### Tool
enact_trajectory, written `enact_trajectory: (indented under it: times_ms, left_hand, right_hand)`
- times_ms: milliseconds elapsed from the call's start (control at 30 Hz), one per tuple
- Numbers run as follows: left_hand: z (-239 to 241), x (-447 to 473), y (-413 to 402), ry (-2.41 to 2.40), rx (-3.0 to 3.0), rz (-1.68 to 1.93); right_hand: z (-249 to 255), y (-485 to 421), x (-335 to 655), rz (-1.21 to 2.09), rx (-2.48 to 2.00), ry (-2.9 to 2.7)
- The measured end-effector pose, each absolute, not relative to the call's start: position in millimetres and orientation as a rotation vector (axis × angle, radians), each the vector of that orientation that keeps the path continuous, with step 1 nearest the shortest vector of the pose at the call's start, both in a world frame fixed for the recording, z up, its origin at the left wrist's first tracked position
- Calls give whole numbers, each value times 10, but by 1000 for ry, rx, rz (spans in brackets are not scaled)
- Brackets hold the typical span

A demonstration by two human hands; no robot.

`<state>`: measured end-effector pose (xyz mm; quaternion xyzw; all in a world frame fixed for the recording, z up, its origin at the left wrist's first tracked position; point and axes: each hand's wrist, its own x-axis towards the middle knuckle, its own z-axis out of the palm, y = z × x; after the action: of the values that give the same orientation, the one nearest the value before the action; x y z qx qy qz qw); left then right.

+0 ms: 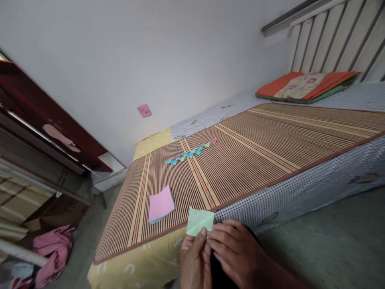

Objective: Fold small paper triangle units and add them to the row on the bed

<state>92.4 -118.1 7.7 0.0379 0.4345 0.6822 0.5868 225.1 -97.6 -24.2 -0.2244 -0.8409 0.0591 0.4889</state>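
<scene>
A square sheet of pale green paper [199,220] with a diagonal crease is held in front of the bed's edge. My left hand [195,257] pinches it from below, thumb on top and fingers behind. At the paper's lower right corner my right hand [233,247] has its curled fingers against the sheet; its thumb is hidden. Just left of the hands, a stack of paper sheets [161,204] with pink on top lies on the bamboo mat. Farther back on the mat, several small folded paper pieces [191,153] in blue, green and pink form two rows.
The striped bamboo mat [240,148] covers a bed against the white wall. A folded orange and patterned cloth [309,86] rests at the far right by a radiator [337,38]. Pink cloth [54,251] lies low at the left near a cardboard box [60,210]. A pink note [144,110] sticks to the wall.
</scene>
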Motion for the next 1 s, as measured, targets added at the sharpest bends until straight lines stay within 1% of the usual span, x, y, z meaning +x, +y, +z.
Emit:
enact_trajectory:
  times_ms: [100, 167, 233, 333, 400, 467, 533, 833, 1000]
  left_hand:
    - [86, 913, -1172, 1036, 94, 1584]
    - [90, 905, -1164, 1060, 102, 1594]
    - [89, 896, -1159, 1084, 119, 1608]
    - [76, 891, -1161, 1104, 149, 1588]
    - [62, 898, -1166, 1112, 156, 1545]
    - [51, 913, -1171, 1106, 156, 1497]
    - [43, 934, -1173, 1096, 161, 1465]
    - [-15, 1019, -1163, 1159, 249, 1513]
    - [-43, 1029, -1175, 1185, 257, 1533]
  right_hand:
    - [-217, -978, 2251, 197, -517, -2029]
    - [-199, -963, 2256, 313, -529, -1937]
    - [-191, -918, 2260, 544, -675, -1783]
    - [-183, -810, 2265, 1050, -913, -1520]
    - [-174, -747, 2266, 1330, -889, -1388]
    - [-169, -714, 2266, 1482, -816, -1288]
    - [-177, -710, 2268, 1541, -787, -1239]
    - [-263, -679, 2260, 1542, -790, -1175]
    - [-263, -690, 2203, 1617, -719, -1118]
